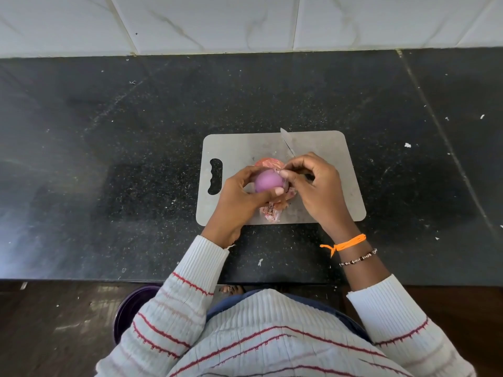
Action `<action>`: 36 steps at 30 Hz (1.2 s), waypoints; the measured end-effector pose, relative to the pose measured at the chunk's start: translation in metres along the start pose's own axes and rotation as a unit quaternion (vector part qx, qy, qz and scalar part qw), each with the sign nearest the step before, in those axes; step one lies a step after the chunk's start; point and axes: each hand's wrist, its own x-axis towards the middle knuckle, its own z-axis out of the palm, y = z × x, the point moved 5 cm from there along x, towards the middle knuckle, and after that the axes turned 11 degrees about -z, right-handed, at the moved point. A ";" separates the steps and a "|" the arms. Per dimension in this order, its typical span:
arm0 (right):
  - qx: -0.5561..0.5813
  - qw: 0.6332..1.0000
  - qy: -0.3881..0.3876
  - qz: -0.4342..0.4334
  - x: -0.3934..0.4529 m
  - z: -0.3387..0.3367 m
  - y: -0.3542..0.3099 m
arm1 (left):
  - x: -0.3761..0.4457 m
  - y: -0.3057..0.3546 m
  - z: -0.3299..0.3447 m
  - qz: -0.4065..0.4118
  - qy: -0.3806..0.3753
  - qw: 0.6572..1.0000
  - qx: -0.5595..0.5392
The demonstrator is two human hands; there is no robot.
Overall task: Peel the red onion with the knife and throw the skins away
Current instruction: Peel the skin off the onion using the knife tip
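Mostly hidden knife [288, 142] handle, right hand [318, 191], half-covered onion [267, 181]

White red-striped sweater [272, 336], orange wrist thread [345, 244]

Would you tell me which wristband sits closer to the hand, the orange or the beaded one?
The orange thread band; it lies nearer the right hand, while the beaded bracelet sits farther up the forearm.

Your left hand [239, 195] grips the red onion [267, 181] over the grey cutting board [245, 148] — its purple flesh shows bare. Your right hand [317, 186] holds the knife [288, 142], blade pointing away, fingers touching the onion. Loose skins [272, 213] lie beneath.
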 end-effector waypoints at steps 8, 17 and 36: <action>-0.126 0.992 -0.004 -0.002 0.004 -0.002 0.019 | -0.001 0.001 -0.002 -0.011 -0.044 0.996 -0.076; 0.099 0.993 -0.031 0.059 0.007 0.008 -0.003 | 0.001 0.004 -0.007 0.014 0.016 1.000 -0.004; 0.084 0.985 0.074 0.133 0.005 0.008 0.023 | 0.002 0.002 0.000 0.008 -0.019 1.000 -0.010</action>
